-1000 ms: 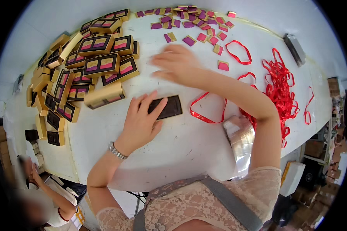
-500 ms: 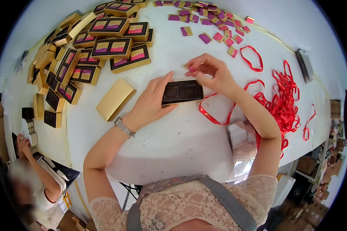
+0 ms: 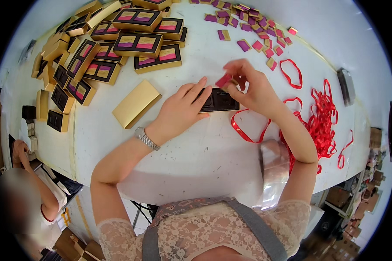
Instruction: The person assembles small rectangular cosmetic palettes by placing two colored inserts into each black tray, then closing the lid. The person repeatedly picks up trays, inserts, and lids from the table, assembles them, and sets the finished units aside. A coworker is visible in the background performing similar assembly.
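Note:
A shallow box with a black, compartmented insert [image 3: 221, 101] lies on the table in front of me. My left hand [image 3: 180, 108] steadies its left end, fingers laid over the insert and thumb along the near side. Above the box's right half, my right hand [image 3: 253, 89] pinches a small pink-and-gold square piece [image 3: 223, 81] between thumb and fingers. The piece is tilted and does not lie in a compartment. To the left of my left hand rests a gold box sleeve [image 3: 137, 103]. A red ribbon loop [image 3: 248, 138] lies just right of the box, under my right forearm.
Filled gold boxes [image 3: 137, 45] are heaped at the far left. Loose pink, purple and gold squares [image 3: 244, 45] are scattered at the back. Tangled red ribbons [image 3: 322, 126] and clear plastic packaging [image 3: 274, 169] lie at the right. Another person's hand [image 3: 19, 150] shows at far left.
My left fingers have shifted over the insert. My right hand has brought the pink-and-gold piece lower, nearer the box. The whole view has shifted slightly.

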